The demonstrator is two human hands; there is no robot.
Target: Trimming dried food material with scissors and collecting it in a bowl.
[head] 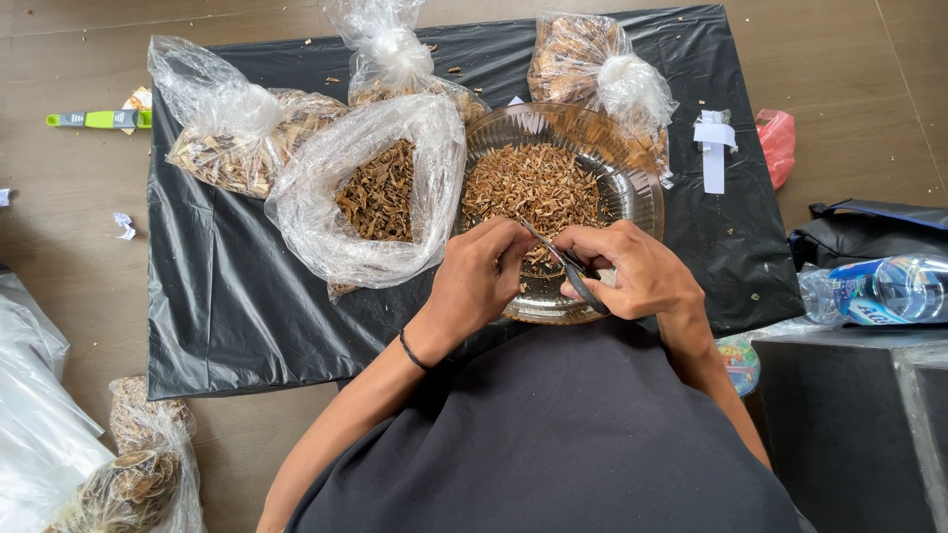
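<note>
1. Watching from the head view: both forearms are reaching forward from a dark-shirted torso and are meeting over the near rim of a clear glass bowl (632,188).
2. The left hand (474,281) is curling inward, knuckles up, a thin black band (413,352) sitting at its wrist. Its fingertips (513,237) are pinching together over the bowl; I am reading a small brown piece between them, but it is too small for me to confirm.
3. The right hand (637,271) is closing around the dark handles of a pair of scissors (568,262), fingers wrapped tight. The blades are pointing up and left toward the left fingertips, and they are looking nearly together; I cannot tell whether a narrow gap remains.
4. The blade tips are lying just beside the left fingertips, both above the near part of the brown dried pieces (533,183) heaped in the bowl.
5. The bowl is sitting on a black plastic sheet (227,296) spread over a brown floor.
6. Just left of the bowl, touching it, an open clear bag (326,207) is holding darker dried material.
7. Three knotted clear bags of similar material are lying behind: one far left (237,128), one at centre (395,59), one at right (602,69).
8. A plastic water bottle (879,291) is lying on its side well right of the hands.
</note>
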